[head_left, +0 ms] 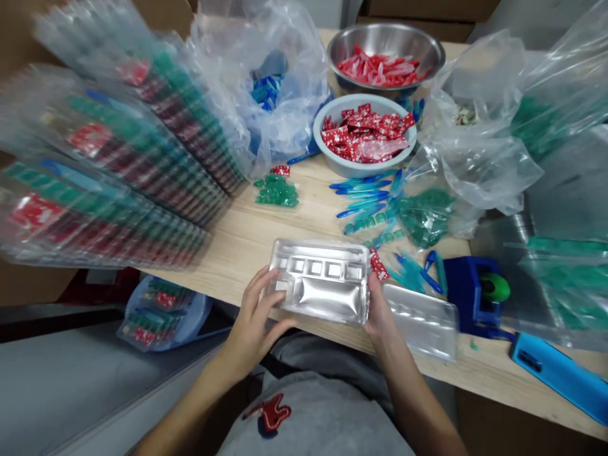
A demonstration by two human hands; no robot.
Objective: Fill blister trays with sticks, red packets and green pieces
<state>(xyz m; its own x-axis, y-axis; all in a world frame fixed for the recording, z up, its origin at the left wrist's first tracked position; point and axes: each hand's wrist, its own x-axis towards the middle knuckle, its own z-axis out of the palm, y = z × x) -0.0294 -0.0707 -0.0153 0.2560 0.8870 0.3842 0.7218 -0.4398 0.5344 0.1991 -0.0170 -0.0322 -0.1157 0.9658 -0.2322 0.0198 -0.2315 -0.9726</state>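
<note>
So a shiny clear rectangular plastic tray is gripped by the right fingers, left fingers spread loosely at its edge, probably so its pockets are left uncovered.

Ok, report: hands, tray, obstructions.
Right hand holding empty shiny tray by right edge. Left hand at its left end. Second tray close on the right.
</note>
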